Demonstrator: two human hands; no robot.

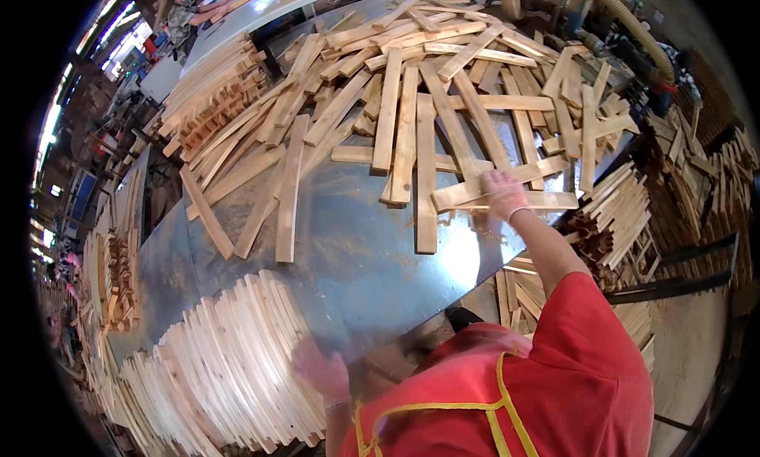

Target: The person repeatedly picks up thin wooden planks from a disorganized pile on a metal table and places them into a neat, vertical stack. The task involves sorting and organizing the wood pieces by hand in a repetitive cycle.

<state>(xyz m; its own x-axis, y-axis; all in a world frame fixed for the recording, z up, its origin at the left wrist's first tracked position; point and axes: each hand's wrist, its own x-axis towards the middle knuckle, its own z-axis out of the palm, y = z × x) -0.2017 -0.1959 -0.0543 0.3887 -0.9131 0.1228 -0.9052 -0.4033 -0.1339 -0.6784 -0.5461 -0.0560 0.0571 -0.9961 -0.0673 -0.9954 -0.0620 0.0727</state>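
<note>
R hand (504, 196) part-open on slat (459, 193) nr near edge of table (372, 291), can't tell if gripping. L hand (320, 371) blurred, beside stack (229, 362), grip unclear.

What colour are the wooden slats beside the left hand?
Creamy white wooden slats, clearest in the head view.

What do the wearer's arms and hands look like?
Right arm: red short sleeve, bare below. Right hand: thin pale band at the wrist; glove edge or bracelet, can't tell. Left hand: motion-blurred, details unclear. Yellow trim on the red clothing. No cables seen on the arms.
</note>
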